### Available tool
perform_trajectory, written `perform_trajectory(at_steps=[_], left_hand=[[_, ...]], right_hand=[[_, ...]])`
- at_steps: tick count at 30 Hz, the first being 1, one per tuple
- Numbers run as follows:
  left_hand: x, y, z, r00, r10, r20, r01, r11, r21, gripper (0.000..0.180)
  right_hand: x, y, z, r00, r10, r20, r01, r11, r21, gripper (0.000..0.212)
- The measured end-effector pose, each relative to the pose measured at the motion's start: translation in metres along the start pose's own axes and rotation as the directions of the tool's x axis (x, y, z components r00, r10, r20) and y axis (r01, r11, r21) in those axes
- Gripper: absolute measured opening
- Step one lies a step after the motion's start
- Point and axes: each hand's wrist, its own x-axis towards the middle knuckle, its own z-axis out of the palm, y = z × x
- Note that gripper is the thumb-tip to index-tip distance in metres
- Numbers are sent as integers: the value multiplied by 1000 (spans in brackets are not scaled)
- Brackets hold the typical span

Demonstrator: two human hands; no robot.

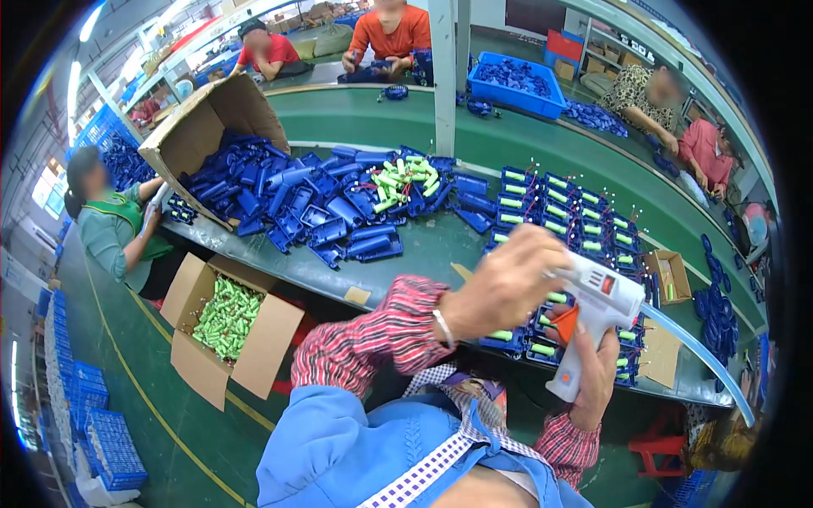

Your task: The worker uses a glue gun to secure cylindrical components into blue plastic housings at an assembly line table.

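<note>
right hand (600, 368) – wrapped round the handle of the white glue gun (611, 292) | left hand (515, 278) – fingers curled at its front end, grip unclear | gun raised before blue casings (516, 190) on the bench (434, 251)

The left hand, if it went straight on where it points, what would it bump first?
Probably the glue gun, just ahead of the left hand. Depth is hard to judge there, so they may even be touching.

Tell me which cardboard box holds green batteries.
The lower-left box with spread flaps: green batteries fill it, whereas the big box on the table holds blue shells.
</note>
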Motion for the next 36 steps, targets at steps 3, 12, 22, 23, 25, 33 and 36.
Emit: perform_trajectory(at_steps=[3, 12, 22, 23, 25, 33, 36], left_hand=[[-63, -23, -22, 963, -257, -83, 270, 939, 214, 21], [-154, -81, -103, 871, -466, -157, 432, 574, 695, 31], [-170, -129, -123, 781, -608, -142, 423, 347, 837, 54], [-172, -128, -118, 808, -569, -151, 417, 373, 829, 54], [-175, -122, -109, 837, -525, -156, 413, 418, 810, 53], [-159, -111, -102, 807, -590, -6, 391, 528, 754, 50], [-152, -115, -100, 818, -573, 52, 328, 540, 775, 48]], right_hand=[[1, -4, -1, 999, 10, -44, -11, 1000, -23, 39], [-4, -4, -2, 997, 33, -65, -36, 999, -36, 41], [-8, -6, 5, 996, 72, -54, -73, 997, -17, 40], [-8, -5, 5, 996, 66, -64, -67, 998, -12, 40], [-7, -5, 4, 995, 69, -74, -70, 997, -12, 40], [-3, 1, -1, 996, 82, -39, -81, 997, 19, 40], [-6, 0, -1, 996, 81, -41, -80, 996, 25, 40]])
